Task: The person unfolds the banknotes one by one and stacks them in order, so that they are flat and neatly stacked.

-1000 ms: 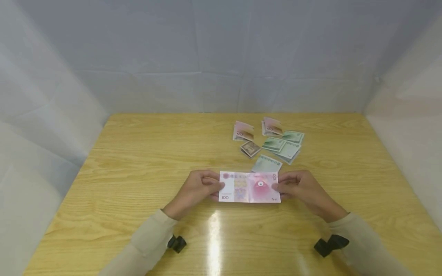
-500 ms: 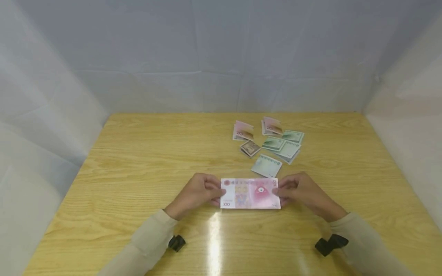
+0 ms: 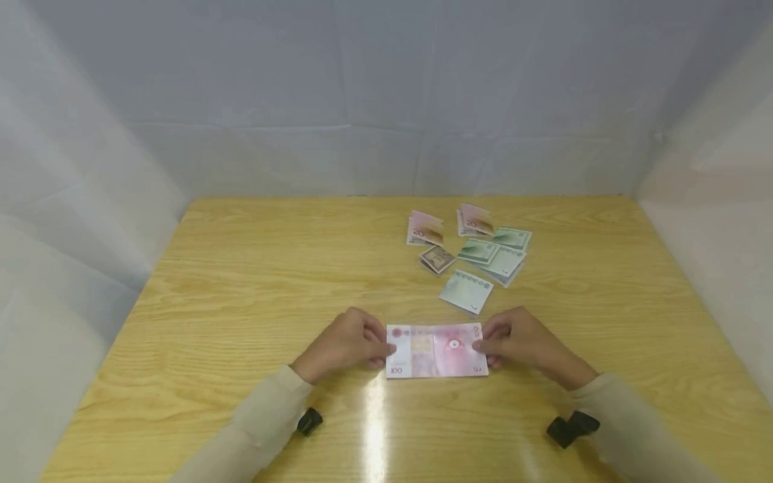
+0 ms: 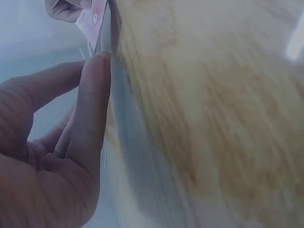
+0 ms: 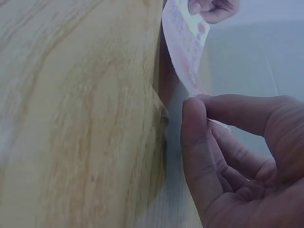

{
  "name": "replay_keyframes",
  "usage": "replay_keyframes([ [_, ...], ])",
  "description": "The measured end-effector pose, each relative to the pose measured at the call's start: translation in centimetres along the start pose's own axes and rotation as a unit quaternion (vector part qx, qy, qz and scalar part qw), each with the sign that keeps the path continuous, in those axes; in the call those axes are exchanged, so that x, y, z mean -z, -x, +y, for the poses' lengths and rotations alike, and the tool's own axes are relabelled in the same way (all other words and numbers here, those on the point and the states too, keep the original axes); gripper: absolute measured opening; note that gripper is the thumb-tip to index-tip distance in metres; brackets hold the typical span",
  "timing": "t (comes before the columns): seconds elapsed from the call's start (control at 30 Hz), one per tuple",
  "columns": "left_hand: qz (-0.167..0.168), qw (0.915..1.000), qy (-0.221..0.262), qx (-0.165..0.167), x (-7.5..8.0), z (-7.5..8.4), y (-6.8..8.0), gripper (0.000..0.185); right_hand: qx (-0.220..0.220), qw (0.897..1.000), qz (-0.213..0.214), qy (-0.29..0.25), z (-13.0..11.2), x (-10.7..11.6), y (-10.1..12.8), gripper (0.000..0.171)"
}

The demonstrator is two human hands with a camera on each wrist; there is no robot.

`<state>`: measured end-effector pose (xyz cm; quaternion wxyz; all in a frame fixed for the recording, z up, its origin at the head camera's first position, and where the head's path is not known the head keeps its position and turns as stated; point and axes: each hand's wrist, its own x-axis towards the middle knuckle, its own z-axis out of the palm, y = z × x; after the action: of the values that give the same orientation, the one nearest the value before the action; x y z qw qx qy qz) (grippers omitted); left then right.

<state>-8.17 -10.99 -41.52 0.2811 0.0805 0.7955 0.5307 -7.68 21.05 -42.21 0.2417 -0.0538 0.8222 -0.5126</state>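
Note:
A pink 100 banknote (image 3: 436, 355) lies spread flat between both hands, close over the table, a crease down its middle. My left hand (image 3: 350, 342) pinches its left end, thumb on top. At the other end, my right hand (image 3: 525, 343) pinches the note between thumb and fingers. The right wrist view shows the banknote (image 5: 183, 47) bending slightly up from the table, thumb and index finger meeting at its end. In the left wrist view the left thumb hides most of the note's near end.
Beyond the hands lies a folded pale green banknote (image 3: 467, 292). Further back are a folded brown banknote (image 3: 437, 259), two folded 20 banknotes (image 3: 425, 228) and a cluster of folded green banknotes (image 3: 504, 261). Pale cloth (image 3: 386, 100) encloses the wooden table (image 3: 241, 282) at back and sides.
Both hands have drawn the pink banknote toward the body, away from the pale green banknote it partly covered earlier. The other banknotes have stayed in place.

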Motion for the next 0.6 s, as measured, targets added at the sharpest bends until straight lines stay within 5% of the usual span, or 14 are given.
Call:
replay_keyframes([
  [0.6, 0.05, 0.9849, -0.165, 0.009, -0.9, 0.65, -0.27, 0.017, 0.001, 0.994, 0.011, 0.111, -0.54, -0.69, -0.09, 0.015],
])
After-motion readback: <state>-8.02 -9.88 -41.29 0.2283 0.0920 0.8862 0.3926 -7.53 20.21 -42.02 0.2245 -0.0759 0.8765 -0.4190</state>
